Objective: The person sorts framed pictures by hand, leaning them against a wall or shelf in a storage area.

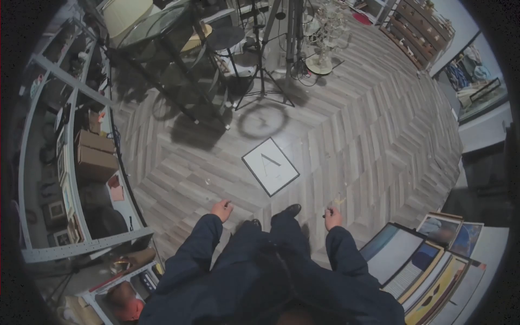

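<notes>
A framed print [277, 180] with a thin black border and a large black letter-like mark on white lies flat on the floor, turned at an angle. My left hand [221, 209] hangs loosely to the left of my legs, its fingers a little bent and apart, with nothing visible in it. On the other side, my right hand [333, 219] is closed around a small dark object [326, 214], too small to name. Both hands are apart from the print, which lies ahead of my shoes [293, 209].
Metal shelving [86, 246] with a cardboard box [96, 156] stands at left. Ahead are a glass-topped table [154, 27] and a tripod stand [262, 81]. Framed pictures [387, 252] lean together at lower right. A wooden drawer rack [417, 32] stands far right. Wood-patterned flooring [346, 146] lies between.
</notes>
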